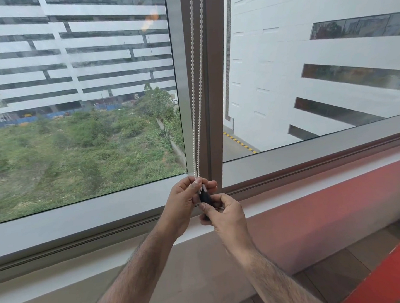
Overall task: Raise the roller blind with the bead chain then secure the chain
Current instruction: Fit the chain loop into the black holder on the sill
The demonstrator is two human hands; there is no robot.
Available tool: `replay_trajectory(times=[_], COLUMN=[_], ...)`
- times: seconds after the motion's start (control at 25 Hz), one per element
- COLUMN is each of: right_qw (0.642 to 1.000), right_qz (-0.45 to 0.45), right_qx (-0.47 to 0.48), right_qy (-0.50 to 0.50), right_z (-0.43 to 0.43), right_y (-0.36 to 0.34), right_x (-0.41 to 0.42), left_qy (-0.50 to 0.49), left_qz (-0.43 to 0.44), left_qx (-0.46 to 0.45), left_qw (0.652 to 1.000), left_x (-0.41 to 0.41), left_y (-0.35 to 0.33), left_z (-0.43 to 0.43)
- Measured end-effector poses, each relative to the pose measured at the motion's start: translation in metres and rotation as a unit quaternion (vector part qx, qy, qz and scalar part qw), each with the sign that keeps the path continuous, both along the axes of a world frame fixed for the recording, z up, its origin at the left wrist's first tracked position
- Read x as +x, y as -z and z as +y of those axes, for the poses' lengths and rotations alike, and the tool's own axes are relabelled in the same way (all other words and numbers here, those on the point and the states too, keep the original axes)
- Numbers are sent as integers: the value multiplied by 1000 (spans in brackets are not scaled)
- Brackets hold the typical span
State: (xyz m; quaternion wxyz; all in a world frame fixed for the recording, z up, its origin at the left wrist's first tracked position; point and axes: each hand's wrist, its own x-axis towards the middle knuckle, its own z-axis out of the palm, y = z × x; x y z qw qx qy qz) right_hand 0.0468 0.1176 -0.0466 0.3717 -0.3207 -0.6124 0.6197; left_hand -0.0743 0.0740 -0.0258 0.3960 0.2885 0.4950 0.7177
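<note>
With no blind in view, securing is judged underway: the chain (197,94) is pinched by the left hand (185,201), a black clip (205,196) by the right hand (224,212), and seating comes next.

The bead chain (196,88) hangs before the window post (212,83), both hands meeting at six o'clock below it.

Two bare forearms, both hairy, rise from the lower centre of the frame; left hand (181,204) and right hand (224,215) ungloved; a sliver of white sleeve at bottom edge.
</note>
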Motion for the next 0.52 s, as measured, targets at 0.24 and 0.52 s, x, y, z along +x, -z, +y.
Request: replay_trajectory(times=[0.24,0.52], right_qw=[999,999], right_qz=[-16,-24], right_qx=[32,46], right_qy=[6,-3], right_z=[-1,-1], right_y=[-3,1], right_x=[4,4], left_qy=[-3,13], left_qz=[6,7], left_qx=[4,4], left_qw=[1000,1000], left_x=[1,2], left_y=[0,-4], left_z=[0,-2])
